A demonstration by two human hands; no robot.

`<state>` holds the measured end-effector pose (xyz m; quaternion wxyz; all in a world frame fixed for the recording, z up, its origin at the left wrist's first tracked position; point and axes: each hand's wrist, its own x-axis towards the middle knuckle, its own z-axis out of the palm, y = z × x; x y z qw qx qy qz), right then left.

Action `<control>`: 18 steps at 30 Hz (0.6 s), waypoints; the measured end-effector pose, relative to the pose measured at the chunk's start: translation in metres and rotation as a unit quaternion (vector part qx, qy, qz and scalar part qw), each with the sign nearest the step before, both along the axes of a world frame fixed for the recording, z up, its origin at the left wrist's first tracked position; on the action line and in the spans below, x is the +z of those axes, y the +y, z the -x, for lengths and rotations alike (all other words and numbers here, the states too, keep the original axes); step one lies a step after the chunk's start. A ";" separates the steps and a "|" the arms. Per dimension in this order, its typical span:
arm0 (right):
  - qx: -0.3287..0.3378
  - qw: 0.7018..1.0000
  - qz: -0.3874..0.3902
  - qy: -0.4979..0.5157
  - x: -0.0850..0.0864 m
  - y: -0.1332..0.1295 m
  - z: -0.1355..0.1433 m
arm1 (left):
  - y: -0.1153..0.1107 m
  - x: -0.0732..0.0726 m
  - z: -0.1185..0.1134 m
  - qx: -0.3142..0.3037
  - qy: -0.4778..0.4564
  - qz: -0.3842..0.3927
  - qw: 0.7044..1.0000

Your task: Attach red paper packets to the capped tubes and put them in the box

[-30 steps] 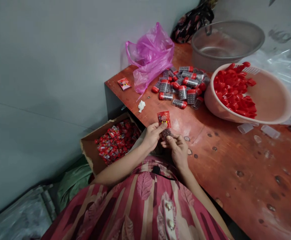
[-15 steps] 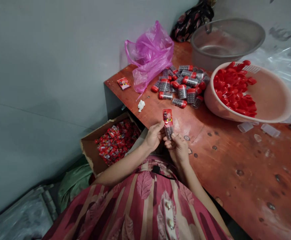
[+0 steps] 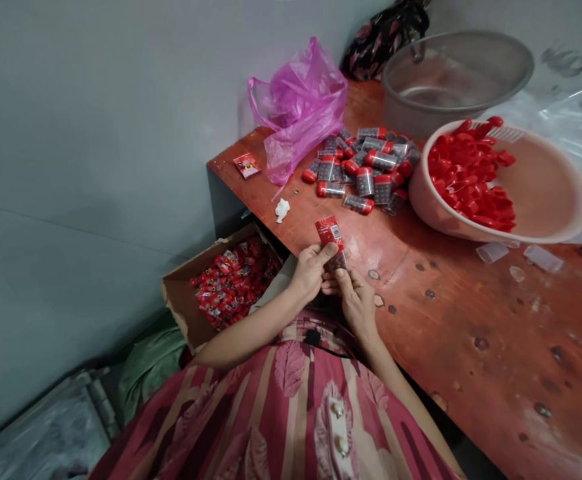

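Both hands hold one small red packet (image 3: pixel 329 231) near the table's front edge, its barcode side facing up and a dark lower part between my fingers. My left hand (image 3: pixel 311 272) pinches its left side, thumb on top. At the lower end, my right hand (image 3: pixel 358 298) grips it with thumb and fingers. Beyond the hands lies a pile of clear tubes with red caps (image 3: pixel 365 181), filled with dark grey pieces. Another flat red packet (image 3: pixel 247 165) rests at the table's left corner.
A pink basin (image 3: pixel 545 200) of red caps stands right, a grey basin (image 3: pixel 455 107) behind it. A purple bag (image 3: pixel 303 100) and white scrap (image 3: pixel 281 211) lie on the table (image 3: pixel 451 313). A cardboard box (image 3: pixel 178 297) of red packets sits below left.
The packet has been turned over, from its printed front to the barcode side, and its top tilts further left. My left thumb now lies across it.
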<state>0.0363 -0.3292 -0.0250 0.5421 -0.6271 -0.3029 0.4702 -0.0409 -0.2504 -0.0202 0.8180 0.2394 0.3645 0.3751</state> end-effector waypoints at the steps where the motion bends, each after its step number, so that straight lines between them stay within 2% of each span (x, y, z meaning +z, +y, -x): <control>1: -0.003 1.000 0.003 -0.006 -0.001 0.000 0.000 | -0.001 0.001 0.000 -0.013 0.007 -0.004 1.000; 7: -0.036 0.999 -0.014 -0.008 -0.009 -0.001 0.005 | -0.010 0.001 0.003 -0.042 0.021 -0.010 0.999; 10: -0.027 0.999 -0.004 0.046 -0.007 0.000 0.007 | -0.011 -0.002 0.004 -0.051 0.024 -0.016 0.998; 13: -0.027 0.998 0.013 0.056 -0.001 0.002 0.005 | -0.008 -0.006 0.007 -0.056 0.057 -0.076 0.994; 14: -0.030 0.999 0.016 0.023 0.000 0.002 0.003 | -0.007 -0.007 0.008 -0.040 0.082 -0.113 0.989; 16: -0.030 0.994 0.017 -0.106 0.002 0.003 -0.001 | -0.003 -0.009 0.012 0.020 0.145 -0.193 0.970; 18: -0.018 0.958 0.014 -0.285 0.001 0.004 -0.004 | 0.001 -0.009 0.016 0.079 0.219 -0.267 0.935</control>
